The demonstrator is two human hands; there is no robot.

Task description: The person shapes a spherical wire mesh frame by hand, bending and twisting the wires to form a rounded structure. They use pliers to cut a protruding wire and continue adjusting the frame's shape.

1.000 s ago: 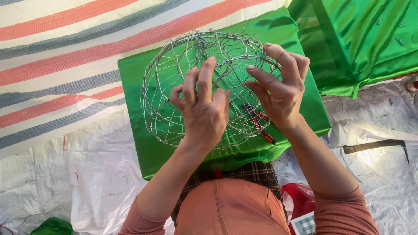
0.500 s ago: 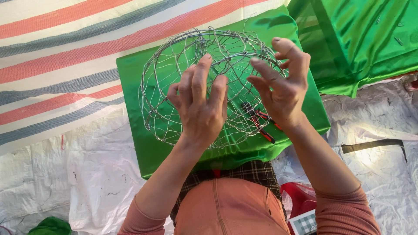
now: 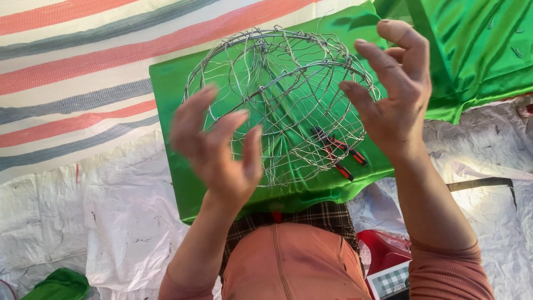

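Wire frame [image 3: 277, 105] sits unheld on the green sheet [image 3: 172, 83]; left hand [image 3: 216, 150] and right hand [image 3: 391, 91] are spread wide, gripping nothing. Loose wire ends could prick fingers.

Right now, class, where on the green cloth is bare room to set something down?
Bare green cloth lies left of the wire frame, toward the striped mat. It is crowded beneath the frame, where pliers lie, and where the left hand and right hand hover.
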